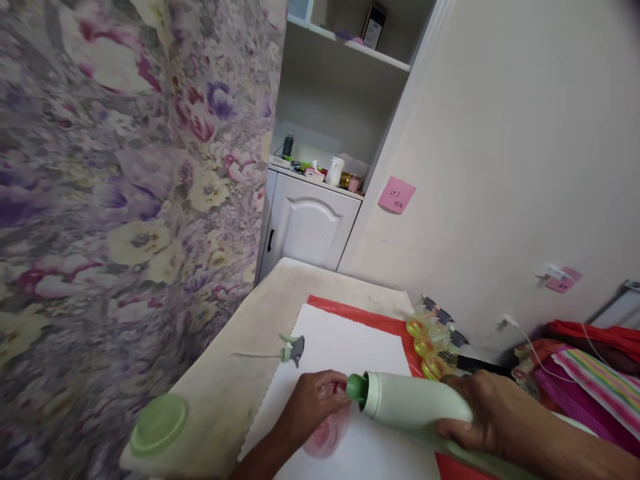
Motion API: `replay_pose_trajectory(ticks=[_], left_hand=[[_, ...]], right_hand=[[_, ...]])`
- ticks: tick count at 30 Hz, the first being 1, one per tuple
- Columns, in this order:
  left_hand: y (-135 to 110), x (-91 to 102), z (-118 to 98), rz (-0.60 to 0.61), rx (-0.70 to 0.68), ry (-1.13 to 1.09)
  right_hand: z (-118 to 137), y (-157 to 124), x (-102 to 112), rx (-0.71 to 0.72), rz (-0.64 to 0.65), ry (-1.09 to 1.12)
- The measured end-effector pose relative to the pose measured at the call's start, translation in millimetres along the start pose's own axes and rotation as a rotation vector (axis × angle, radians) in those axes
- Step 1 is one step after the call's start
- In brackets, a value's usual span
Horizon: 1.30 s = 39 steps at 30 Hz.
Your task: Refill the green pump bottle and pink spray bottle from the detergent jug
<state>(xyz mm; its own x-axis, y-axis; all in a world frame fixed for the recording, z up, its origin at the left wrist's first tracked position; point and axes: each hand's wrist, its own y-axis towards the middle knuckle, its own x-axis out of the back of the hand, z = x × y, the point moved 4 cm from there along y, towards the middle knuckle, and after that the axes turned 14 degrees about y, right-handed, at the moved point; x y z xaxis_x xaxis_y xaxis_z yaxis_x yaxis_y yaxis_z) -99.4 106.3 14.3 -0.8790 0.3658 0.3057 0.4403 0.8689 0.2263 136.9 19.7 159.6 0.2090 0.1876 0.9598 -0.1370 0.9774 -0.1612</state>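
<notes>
My left hand [320, 400] is closed around the neck of a see-through pink bottle [327, 433], which stands on a white sheet [350, 333]. A pale green bottle [415, 403] lies tilted in my right hand [480, 413], its open mouth pointing left. A darker green piece [356, 387] sits between that mouth and my left fingers; I cannot tell whether it is a funnel. Beyond my left hand rests a spray trigger head [291, 350], grey and green, with a thin tube. A round green lid [159, 425] lies at the table's near left corner.
Yellow see-through bottles [427, 343] stand along the right side of the red cloth [360, 317], near sunglasses [443, 317]. A flowered curtain [125, 200] hangs along the table's left. A white cupboard [315, 217] is at the back, a wall [500, 167] to the right.
</notes>
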Motion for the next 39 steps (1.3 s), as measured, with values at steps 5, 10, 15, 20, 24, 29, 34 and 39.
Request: replay_pose_trajectory(ticks=[5, 10, 15, 20, 24, 29, 34, 39], left_hand=[[0.2, -0.5, 1.8, 0.002, -0.004, -0.025], [0.7, -0.2, 1.8, -0.004, -0.021, 0.0], [1.1, -0.6, 2.6, -0.004, -0.015, 0.028], [1.5, -1.8, 2.7, -0.004, -0.021, 0.001], [0.6, -2.3, 2.3, -0.005, -0.01, 0.001], [0.4, -3.0, 3.6, 0.011, -0.016, -0.046], [2.3, -1.8, 3.5, 0.005, -0.01, -0.034], [1.5, -2.4, 3.4, 0.009, -0.003, -0.055]], right_hand=[[2.4, 1.1, 1.7, -0.018, -0.001, -0.028], [-0.7, 0.8, 2.0, 0.011, -0.012, -0.055], [2.5, -0.8, 4.9, 0.013, -0.016, -0.078], [1.6, 0.5, 4.8, 0.028, -0.028, -0.101], [-0.7, 2.6, 4.5, 0.013, -0.042, -0.133], [2.5, 2.1, 5.9, 0.037, -0.04, -0.127], [4.3, 1.1, 7.3, 0.015, -0.038, -0.142], [1.1, 1.6, 4.7, 0.032, -0.037, -0.138]])
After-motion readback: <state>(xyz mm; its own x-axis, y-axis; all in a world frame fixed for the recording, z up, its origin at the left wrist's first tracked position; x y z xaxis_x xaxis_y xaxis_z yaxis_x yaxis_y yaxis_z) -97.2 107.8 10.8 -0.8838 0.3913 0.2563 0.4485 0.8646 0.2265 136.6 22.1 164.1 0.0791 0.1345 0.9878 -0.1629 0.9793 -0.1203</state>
